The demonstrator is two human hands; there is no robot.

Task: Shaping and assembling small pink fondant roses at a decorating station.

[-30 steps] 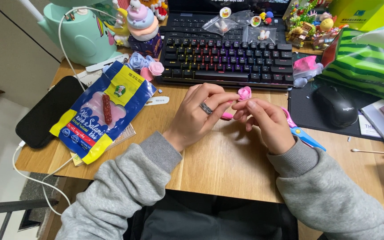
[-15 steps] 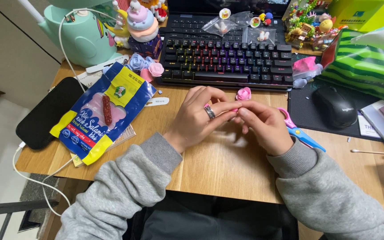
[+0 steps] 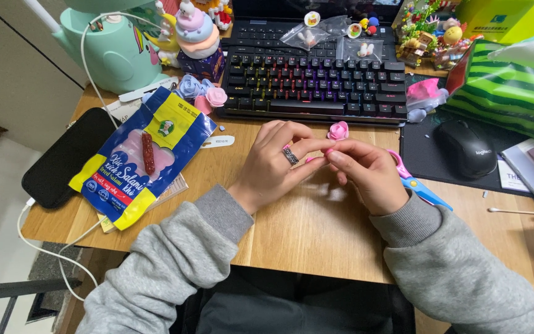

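We are shaping a small pink piece (image 3: 324,152) between our fingertips, above the wooden desk (image 3: 316,229) just before the keyboard (image 3: 316,83). Our left hand (image 3: 276,164) and right hand (image 3: 369,173) both pinch it. It is mostly hidden, so its long axis cannot be told. A finished pink rose (image 3: 339,130) lies near. Next we judge careful, light pressing is needed.

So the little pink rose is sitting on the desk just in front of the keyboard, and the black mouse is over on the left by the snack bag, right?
Not quite. The black mouse lies on the right, on the dark mat, far from the snack bag, which is on the left. The head view shows this. The little pink rose does sit on the desk just in front of the keyboard.
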